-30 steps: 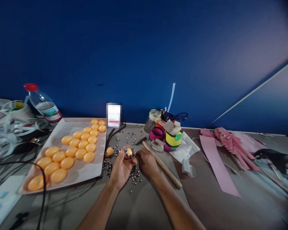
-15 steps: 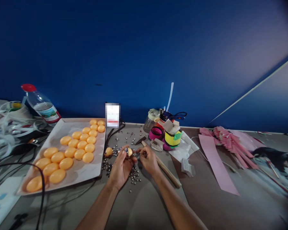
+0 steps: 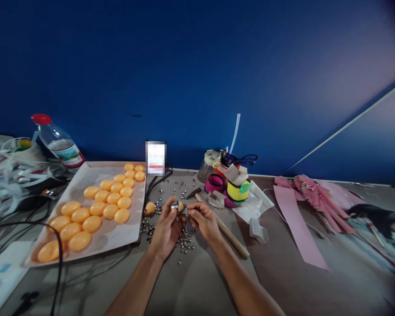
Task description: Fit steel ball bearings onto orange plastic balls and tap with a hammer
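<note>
Left grip (image 3: 166, 228) on egg (image 3: 177, 205), tray (image 3: 85, 174) of eggs (image 3: 80, 215)

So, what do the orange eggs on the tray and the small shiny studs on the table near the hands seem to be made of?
Orange eggs: probably plastic. They are smooth and slightly glossy, all one even colour and shape, with soft highlights.
Studs: likely metal or metal-coated. They are silver and very bright, each giving a sharp glint, though too small to be sure.
</note>
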